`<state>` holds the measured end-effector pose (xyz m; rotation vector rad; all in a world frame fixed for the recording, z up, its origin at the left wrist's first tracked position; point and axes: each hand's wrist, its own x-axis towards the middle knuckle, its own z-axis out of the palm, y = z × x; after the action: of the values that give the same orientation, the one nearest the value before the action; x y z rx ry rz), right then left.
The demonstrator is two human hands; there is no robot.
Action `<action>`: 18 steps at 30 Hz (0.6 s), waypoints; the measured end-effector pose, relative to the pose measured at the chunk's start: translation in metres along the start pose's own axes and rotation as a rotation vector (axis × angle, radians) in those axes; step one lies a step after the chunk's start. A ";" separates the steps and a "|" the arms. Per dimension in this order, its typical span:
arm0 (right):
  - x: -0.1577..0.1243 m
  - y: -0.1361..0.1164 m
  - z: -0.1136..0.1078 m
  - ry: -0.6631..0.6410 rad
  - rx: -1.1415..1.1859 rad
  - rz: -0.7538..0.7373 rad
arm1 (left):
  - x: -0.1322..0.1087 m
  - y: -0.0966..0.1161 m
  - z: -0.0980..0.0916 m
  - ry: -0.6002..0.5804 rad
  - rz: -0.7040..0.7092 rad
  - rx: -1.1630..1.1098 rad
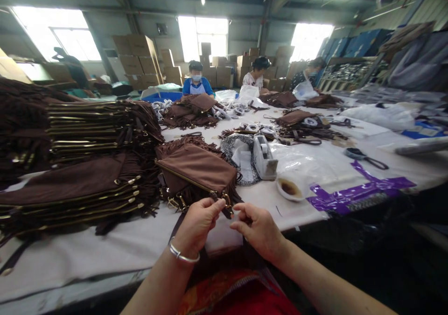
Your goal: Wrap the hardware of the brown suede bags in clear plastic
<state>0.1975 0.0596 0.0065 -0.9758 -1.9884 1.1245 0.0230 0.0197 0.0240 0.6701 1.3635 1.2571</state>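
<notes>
no legible text, labels or numbers anywhere

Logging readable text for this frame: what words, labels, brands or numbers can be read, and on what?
No text is readable anywhere in this frame.
Cardboard boxes at the back: any print is too blurred to read.
Blue boxes at the far right: too small to read.
Purple tape on the table: no lettering visible.
Brown fringed bag pinched by the left hand: no legible label.
</notes>
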 end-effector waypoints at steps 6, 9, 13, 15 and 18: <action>0.000 -0.001 0.000 0.012 -0.026 -0.060 | -0.004 0.001 -0.003 -0.018 -0.030 0.014; 0.001 0.002 -0.001 0.008 -0.018 -0.077 | -0.006 0.001 -0.007 -0.035 -0.053 0.039; 0.002 0.004 0.001 -0.006 -0.026 -0.114 | -0.005 0.000 -0.008 -0.033 -0.054 0.065; 0.003 0.003 0.002 -0.007 -0.037 -0.127 | -0.003 -0.001 -0.006 -0.025 -0.041 0.048; 0.004 0.002 0.002 -0.005 -0.027 -0.117 | 0.001 -0.002 -0.004 -0.025 -0.041 0.028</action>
<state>0.1947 0.0627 0.0040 -0.8589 -2.0419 1.0395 0.0195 0.0183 0.0209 0.6721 1.3696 1.1955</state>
